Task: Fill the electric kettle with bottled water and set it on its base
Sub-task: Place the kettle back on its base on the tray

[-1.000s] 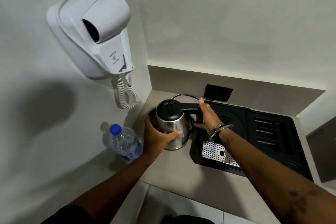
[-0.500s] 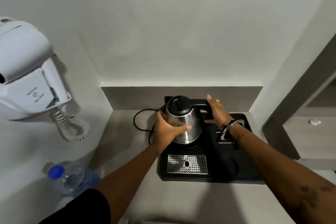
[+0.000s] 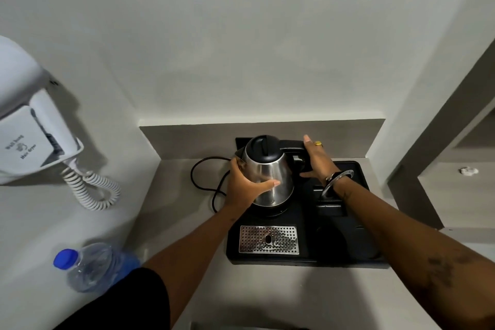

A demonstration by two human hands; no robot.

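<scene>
A steel electric kettle (image 3: 270, 171) with a black lid stands upright on its round black base (image 3: 270, 211), at the back left of a black tray (image 3: 308, 257). My left hand (image 3: 245, 187) wraps the kettle's steel body from the left. My right hand (image 3: 317, 158) is closed around the black handle on the kettle's right side. A clear water bottle (image 3: 91, 266) with a blue cap stands capped at the lower left, against the wall, away from both hands.
The base's black cord (image 3: 203, 182) loops on the grey counter left of the tray. A perforated metal drip grid (image 3: 268, 239) sits in the tray's front. A white wall-mounted hair dryer (image 3: 29, 131) with a coiled cord hangs at left. Walls enclose the counter behind and left.
The kettle went from the counter left of the tray onto its base, both hands keeping hold. The view swung right, so the bottle and hair dryer slid to the left edge.
</scene>
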